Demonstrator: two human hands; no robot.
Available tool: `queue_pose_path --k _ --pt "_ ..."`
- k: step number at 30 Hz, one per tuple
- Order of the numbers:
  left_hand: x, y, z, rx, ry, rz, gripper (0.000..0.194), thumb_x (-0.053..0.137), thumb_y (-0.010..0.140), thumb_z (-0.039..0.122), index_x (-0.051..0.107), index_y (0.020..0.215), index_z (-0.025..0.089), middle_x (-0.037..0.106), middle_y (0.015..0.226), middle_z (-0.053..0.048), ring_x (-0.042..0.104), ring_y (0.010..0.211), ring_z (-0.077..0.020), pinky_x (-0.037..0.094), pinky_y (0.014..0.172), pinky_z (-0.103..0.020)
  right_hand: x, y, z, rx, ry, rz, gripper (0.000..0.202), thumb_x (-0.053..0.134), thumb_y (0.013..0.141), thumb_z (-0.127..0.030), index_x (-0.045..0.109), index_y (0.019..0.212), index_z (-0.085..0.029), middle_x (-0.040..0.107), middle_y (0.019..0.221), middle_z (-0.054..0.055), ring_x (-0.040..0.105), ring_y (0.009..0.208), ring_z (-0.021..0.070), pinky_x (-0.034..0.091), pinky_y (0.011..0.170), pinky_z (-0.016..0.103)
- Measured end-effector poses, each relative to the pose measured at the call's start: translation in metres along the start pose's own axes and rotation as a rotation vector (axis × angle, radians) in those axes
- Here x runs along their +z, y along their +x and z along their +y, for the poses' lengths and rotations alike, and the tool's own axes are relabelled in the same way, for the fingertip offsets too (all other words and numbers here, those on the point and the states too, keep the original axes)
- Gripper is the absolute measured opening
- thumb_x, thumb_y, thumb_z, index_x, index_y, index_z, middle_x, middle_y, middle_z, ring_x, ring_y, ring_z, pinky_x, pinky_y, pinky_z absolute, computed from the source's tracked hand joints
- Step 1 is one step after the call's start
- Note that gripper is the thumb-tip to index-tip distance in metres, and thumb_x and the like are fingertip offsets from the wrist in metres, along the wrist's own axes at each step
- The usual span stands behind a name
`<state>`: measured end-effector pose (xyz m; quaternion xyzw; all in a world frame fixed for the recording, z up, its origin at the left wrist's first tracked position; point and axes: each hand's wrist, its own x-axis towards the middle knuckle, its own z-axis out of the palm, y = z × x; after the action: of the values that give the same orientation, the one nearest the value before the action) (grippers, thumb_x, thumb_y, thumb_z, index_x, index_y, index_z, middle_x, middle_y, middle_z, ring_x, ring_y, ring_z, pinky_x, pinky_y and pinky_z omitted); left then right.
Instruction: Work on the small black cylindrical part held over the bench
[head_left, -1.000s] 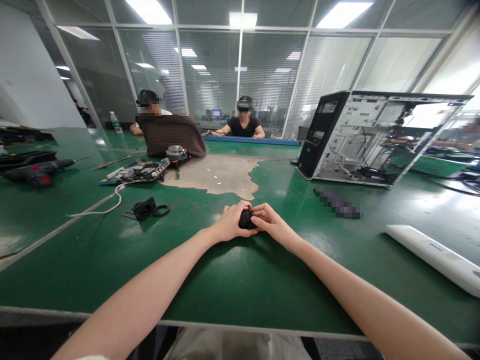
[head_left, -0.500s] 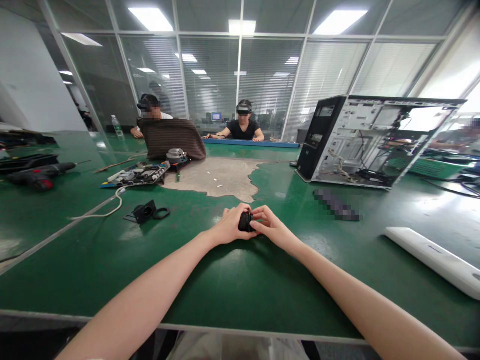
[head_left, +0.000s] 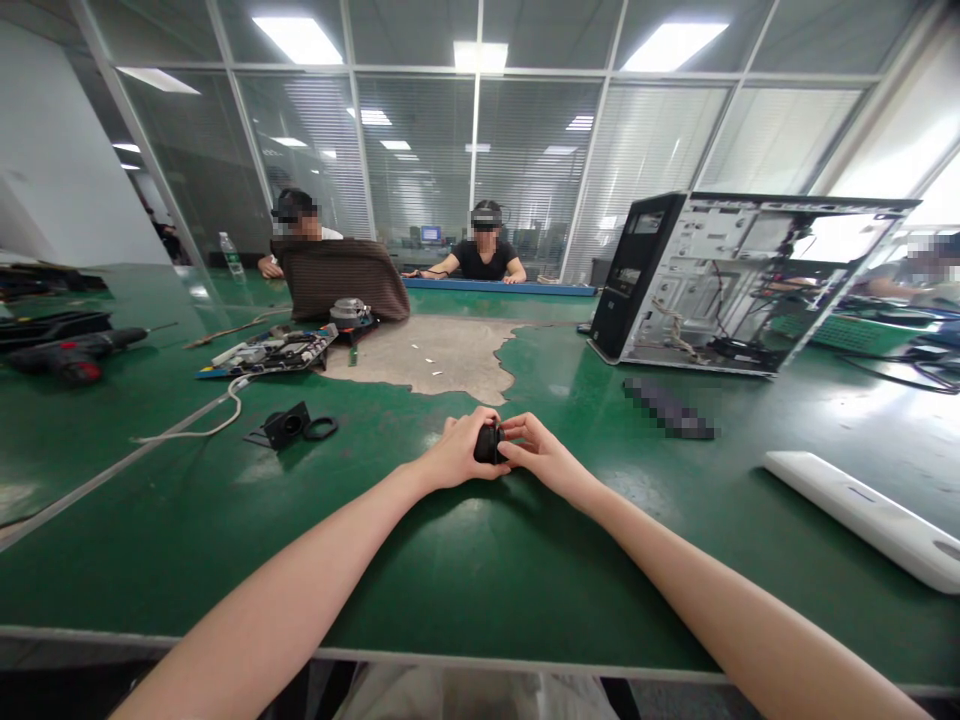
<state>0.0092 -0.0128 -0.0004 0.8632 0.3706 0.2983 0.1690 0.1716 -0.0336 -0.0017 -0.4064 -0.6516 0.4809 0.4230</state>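
Note:
Between my two hands is a small black rounded part [head_left: 487, 444], partly covered by fingers, so its exact kind is hard to tell. My left hand [head_left: 459, 447] wraps round its left side and holds it just above the green table. From the right, my right hand [head_left: 534, 447] pinches the part's right edge with thumb and fingertips. To the left on the table lie a black bracket piece with a round opening [head_left: 285, 427] and a black ring [head_left: 321, 428], both apart from my hands.
An opened computer case [head_left: 720, 285] stands at the back right. A white elongated panel [head_left: 862, 515] lies at the right. On the left are a circuit board [head_left: 266, 350], a white cable [head_left: 238, 400] and a power drill [head_left: 82, 355]. Two people sit across the table [head_left: 480, 570].
The view has shifted very slightly. Both hands keep the same hold on the black part, which looks turned a little.

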Motion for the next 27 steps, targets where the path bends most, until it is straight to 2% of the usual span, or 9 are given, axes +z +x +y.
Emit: queue_pose_path --k 6,13,17,20,24,27 --pt "-0.0003 -0.0005 -0.0014 0.017 -0.008 -0.001 0.054 0.063 0.058 0.037 0.035 0.102 0.024 0.050 0.100 -0.001 0.049 0.091 -0.0195 0.028 0.082 -0.034 -0.0047 -0.0019 0.0010 -0.087 0.043 -0.111 0.033 0.065 0.063 -0.025 0.040 0.086 -0.021 0.054 0.090 0.001 0.055 0.086 0.0143 0.046 0.074 0.032" --pt "0.0010 0.0005 -0.0003 0.021 0.011 0.004 0.054 0.062 0.058 0.041 0.036 0.102 0.023 0.050 0.100 -0.001 0.049 0.092 -0.0199 0.029 0.081 -0.033 -0.0004 -0.0010 -0.0010 -0.050 0.046 -0.029 0.024 0.057 0.069 -0.034 0.041 0.080 -0.021 0.054 0.083 -0.001 0.055 0.069 0.0099 0.048 0.063 0.028" --pt "0.0000 0.0004 0.0007 0.013 0.004 0.000 0.055 0.063 0.057 0.041 0.036 0.102 0.023 0.050 0.101 -0.001 0.048 0.093 -0.0205 0.028 0.082 -0.033 -0.0017 0.0010 0.0023 -0.028 0.018 -0.021 0.028 0.057 0.069 -0.034 0.042 0.088 -0.021 0.052 0.091 0.001 0.055 0.075 0.0113 0.049 0.065 0.029" --pt "-0.0007 0.0004 0.0007 0.012 -0.003 -0.003 0.055 0.063 0.058 0.040 0.036 0.102 0.024 0.050 0.101 -0.001 0.048 0.093 -0.0204 0.028 0.082 -0.034 -0.0048 0.0005 0.0030 -0.039 0.001 -0.063 0.027 0.057 0.069 -0.032 0.044 0.090 -0.020 0.051 0.096 0.002 0.054 0.083 0.0127 0.047 0.071 0.030" --pt "-0.0003 0.0005 -0.0002 0.014 0.002 -0.007 0.054 0.063 0.058 0.036 0.035 0.102 0.024 0.050 0.100 -0.001 0.049 0.091 -0.0197 0.028 0.081 -0.033 -0.0070 -0.0020 0.0009 -0.108 0.015 -0.138 0.030 0.062 0.065 -0.024 0.042 0.088 -0.021 0.053 0.091 0.001 0.053 0.088 0.0136 0.045 0.075 0.030" --pt "0.0004 0.0003 -0.0002 0.030 0.003 0.003 0.054 0.062 0.058 0.038 0.035 0.102 0.023 0.050 0.099 0.000 0.049 0.090 -0.0191 0.028 0.081 -0.033 -0.0058 -0.0032 -0.0017 -0.089 0.024 -0.121 0.023 0.056 0.071 -0.026 0.041 0.087 -0.021 0.053 0.088 0.000 0.054 0.083 0.0125 0.046 0.072 0.030"
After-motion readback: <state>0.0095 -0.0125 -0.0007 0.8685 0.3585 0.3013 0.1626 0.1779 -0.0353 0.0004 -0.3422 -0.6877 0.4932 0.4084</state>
